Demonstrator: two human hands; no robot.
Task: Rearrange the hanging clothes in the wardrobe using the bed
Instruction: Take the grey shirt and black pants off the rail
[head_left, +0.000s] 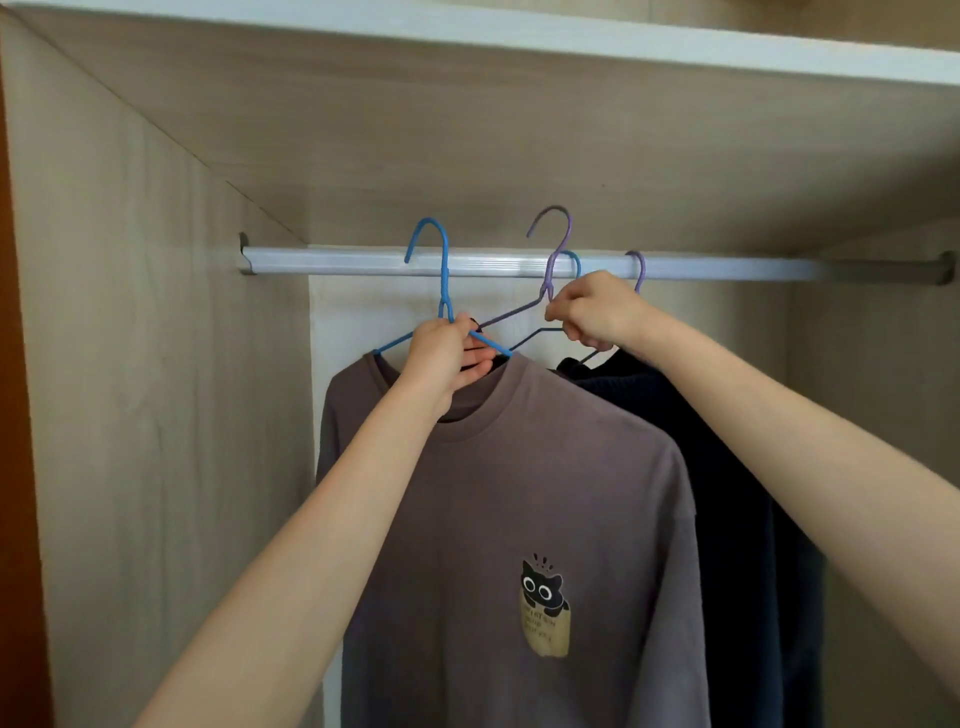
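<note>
- Two hangers are in my hands. The left hand (441, 364) has its fingers curled round the neck of the blue hanger (444, 270), just under its stem.
- My right hand (597, 312) pinches the purple hanger (558, 244) where the shoulder wires meet.
- Both hooks stand above the rail (337, 264), not resting on it, with the stems crossing in front of it.
- From the blue hanger the mauve sweatshirt (519, 493) hangs facing me. The dark garment (737, 493) hangs behind it to the right.
- Each hanger's long axis runs roughly along the rail, so I judge both must come straight back toward me to clear it.
- Two more hooks (638, 265) sit on the rail by my right hand and could snag.
- No bed is in view.
</note>
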